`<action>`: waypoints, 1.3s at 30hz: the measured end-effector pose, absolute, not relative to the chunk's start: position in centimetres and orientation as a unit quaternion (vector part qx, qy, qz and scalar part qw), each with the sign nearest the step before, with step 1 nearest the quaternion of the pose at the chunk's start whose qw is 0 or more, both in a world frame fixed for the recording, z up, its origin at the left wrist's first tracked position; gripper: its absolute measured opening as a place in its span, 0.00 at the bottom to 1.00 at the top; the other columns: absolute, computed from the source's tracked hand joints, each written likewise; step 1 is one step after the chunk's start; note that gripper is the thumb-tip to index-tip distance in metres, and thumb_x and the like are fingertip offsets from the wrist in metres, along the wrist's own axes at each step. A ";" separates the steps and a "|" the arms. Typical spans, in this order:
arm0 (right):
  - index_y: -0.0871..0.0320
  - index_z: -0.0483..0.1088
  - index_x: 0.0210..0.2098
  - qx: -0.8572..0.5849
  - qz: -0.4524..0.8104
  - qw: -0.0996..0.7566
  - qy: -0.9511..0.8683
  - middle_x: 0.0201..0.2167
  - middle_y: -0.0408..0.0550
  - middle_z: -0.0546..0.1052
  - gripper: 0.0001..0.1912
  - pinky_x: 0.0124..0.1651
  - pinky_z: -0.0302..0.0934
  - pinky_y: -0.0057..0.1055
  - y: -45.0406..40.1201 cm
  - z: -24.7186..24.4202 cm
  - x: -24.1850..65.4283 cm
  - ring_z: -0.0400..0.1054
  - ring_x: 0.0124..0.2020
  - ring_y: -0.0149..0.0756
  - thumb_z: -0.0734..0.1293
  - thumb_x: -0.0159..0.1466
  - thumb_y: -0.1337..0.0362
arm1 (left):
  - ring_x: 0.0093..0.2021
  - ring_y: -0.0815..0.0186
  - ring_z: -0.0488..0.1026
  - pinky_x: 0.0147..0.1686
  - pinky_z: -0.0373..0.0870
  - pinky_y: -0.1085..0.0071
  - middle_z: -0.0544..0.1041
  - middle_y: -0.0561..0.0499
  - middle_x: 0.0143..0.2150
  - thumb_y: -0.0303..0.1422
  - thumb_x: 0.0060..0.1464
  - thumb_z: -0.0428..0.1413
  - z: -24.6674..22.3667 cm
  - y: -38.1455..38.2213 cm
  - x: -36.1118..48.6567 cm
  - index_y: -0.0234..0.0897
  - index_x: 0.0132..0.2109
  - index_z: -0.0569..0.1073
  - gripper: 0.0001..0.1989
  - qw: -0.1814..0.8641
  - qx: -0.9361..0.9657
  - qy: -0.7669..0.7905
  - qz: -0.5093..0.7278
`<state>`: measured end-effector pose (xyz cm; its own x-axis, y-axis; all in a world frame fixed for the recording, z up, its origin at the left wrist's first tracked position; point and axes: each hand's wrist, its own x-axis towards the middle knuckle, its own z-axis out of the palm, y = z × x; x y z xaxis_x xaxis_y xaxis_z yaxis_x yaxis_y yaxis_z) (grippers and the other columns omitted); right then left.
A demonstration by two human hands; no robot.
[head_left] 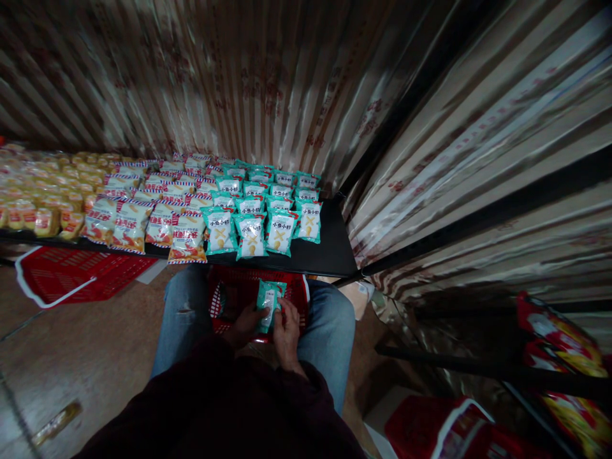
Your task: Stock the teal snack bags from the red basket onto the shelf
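Note:
A teal and white snack bag (pixel 269 299) is held between my two hands, above a red shopping basket (pixel 299 292) that sits between my knees. My left hand (pixel 245 324) grips the bag's left edge. On the opposite side, my right hand (pixel 287 325) has its fingers closed on the right edge. Just ahead on the black shelf (pixel 329 239), several matching teal snack bags (pixel 252 236) stand in rows, their white fronts facing me. Most of the basket's inside is in shadow, so I cannot tell what lies there.
White and red snack bags (pixel 187 236) and yellow wrapped packs (pixel 46 220) fill the shelf leftward. Another red basket (pixel 71 275) is under the left side. A black metal bar (pixel 478 210) crosses at right. Red and yellow packets (pixel 564 331) lie at far right.

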<state>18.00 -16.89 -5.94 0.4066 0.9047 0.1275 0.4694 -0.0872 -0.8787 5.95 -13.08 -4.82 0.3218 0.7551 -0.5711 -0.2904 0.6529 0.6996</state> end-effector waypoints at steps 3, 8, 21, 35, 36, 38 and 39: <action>0.56 0.72 0.48 -0.696 0.214 0.460 -0.509 0.49 0.53 0.73 0.18 0.58 0.56 0.45 -17.2 -5.4 18.1 0.64 0.53 0.42 0.58 0.64 0.57 | 0.42 0.56 0.76 0.44 0.70 0.62 0.80 0.40 0.43 0.46 0.31 0.70 -4.3 -13.3 5.9 0.31 0.48 0.75 0.36 0.783 0.243 0.457 0.345; 0.57 0.71 0.50 -0.688 0.185 0.458 -0.531 0.50 0.54 0.72 0.18 0.59 0.55 0.45 -17.6 -4.0 18.3 0.63 0.54 0.42 0.58 0.66 0.58 | 0.46 0.55 0.75 0.48 0.68 0.61 0.78 0.41 0.48 0.43 0.34 0.70 -2.8 -13.6 5.7 0.33 0.51 0.73 0.36 0.801 0.239 0.416 0.358; 0.55 0.70 0.52 -0.682 0.156 0.439 -0.564 0.50 0.53 0.72 0.18 0.58 0.56 0.47 -17.1 -1.1 19.0 0.63 0.54 0.44 0.58 0.67 0.56 | 0.48 0.54 0.75 0.46 0.70 0.63 0.77 0.43 0.49 0.32 0.33 0.70 -0.6 -13.1 6.0 0.36 0.50 0.72 0.33 0.840 0.172 0.378 0.350; 0.55 0.71 0.50 -0.687 0.199 0.453 -0.532 0.43 0.52 0.71 0.18 0.53 0.62 0.42 -17.1 -2.0 19.0 0.66 0.48 0.41 0.59 0.66 0.56 | 0.48 0.53 0.74 0.46 0.69 0.61 0.78 0.45 0.45 0.27 0.33 0.64 0.2 -12.8 5.7 0.37 0.49 0.70 0.30 0.838 0.172 0.382 0.351; 0.55 0.71 0.50 -0.686 0.203 0.454 -0.531 0.43 0.52 0.71 0.18 0.53 0.62 0.42 -17.1 -2.0 19.0 0.66 0.47 0.41 0.58 0.66 0.56 | 0.48 0.53 0.74 0.46 0.69 0.61 0.77 0.45 0.46 0.28 0.33 0.64 0.3 -12.8 5.7 0.37 0.49 0.69 0.30 0.834 0.181 0.386 0.350; 0.55 0.71 0.51 -0.683 0.216 0.455 -0.529 0.44 0.53 0.72 0.19 0.53 0.62 0.42 -17.0 -2.2 19.0 0.67 0.48 0.41 0.58 0.67 0.56 | 0.48 0.54 0.73 0.46 0.69 0.61 0.76 0.45 0.47 0.31 0.34 0.65 0.4 -12.9 5.7 0.37 0.49 0.68 0.30 0.817 0.212 0.406 0.350; 0.55 0.71 0.51 -0.681 0.225 0.455 -0.527 0.45 0.53 0.73 0.19 0.54 0.62 0.42 -17.0 -2.3 19.0 0.67 0.48 0.41 0.57 0.67 0.55 | 0.48 0.55 0.73 0.46 0.68 0.62 0.75 0.44 0.47 0.32 0.35 0.65 0.4 -12.9 5.7 0.37 0.48 0.68 0.29 0.807 0.227 0.417 0.351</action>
